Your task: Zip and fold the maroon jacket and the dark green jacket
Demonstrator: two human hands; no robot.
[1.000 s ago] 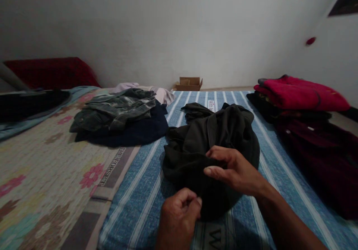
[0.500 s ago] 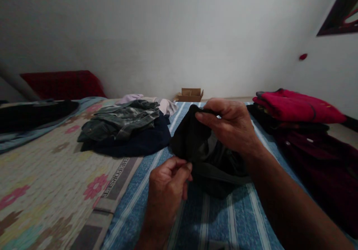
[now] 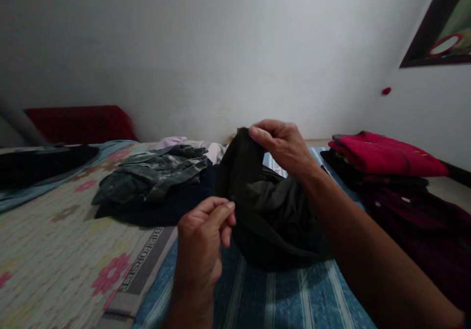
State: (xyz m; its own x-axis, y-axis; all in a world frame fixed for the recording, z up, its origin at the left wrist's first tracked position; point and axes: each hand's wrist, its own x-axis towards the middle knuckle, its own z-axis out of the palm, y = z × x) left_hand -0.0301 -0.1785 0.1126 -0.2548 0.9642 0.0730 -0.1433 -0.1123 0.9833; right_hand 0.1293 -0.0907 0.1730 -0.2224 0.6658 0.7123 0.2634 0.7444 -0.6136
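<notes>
A dark, nearly black garment [image 3: 272, 235] hangs bunched between my hands above a blue striped cloth [image 3: 270, 299]. Its exact kind cannot be made out. My left hand [image 3: 204, 233] pinches the garment's near left edge between thumb and fingers. Higher up, my right hand [image 3: 281, 142] grips the top edge, holding that side raised so that part of the fabric stands up. The rest of the garment sags in loose folds beneath my right forearm.
Left of my hands, a grey patterned garment [image 3: 158, 172] lies on navy cloth over a floral sheet [image 3: 66, 250]. At right are a folded pink-red garment [image 3: 390, 154] and dark maroon clothing [image 3: 423, 231]. A pale wall [image 3: 221, 49] rises behind.
Both hands have shifted slightly left, and the garment's raised edge is stretched taller between them. The view has tilted up a little. The cardboard box at the back is now mostly hidden.
</notes>
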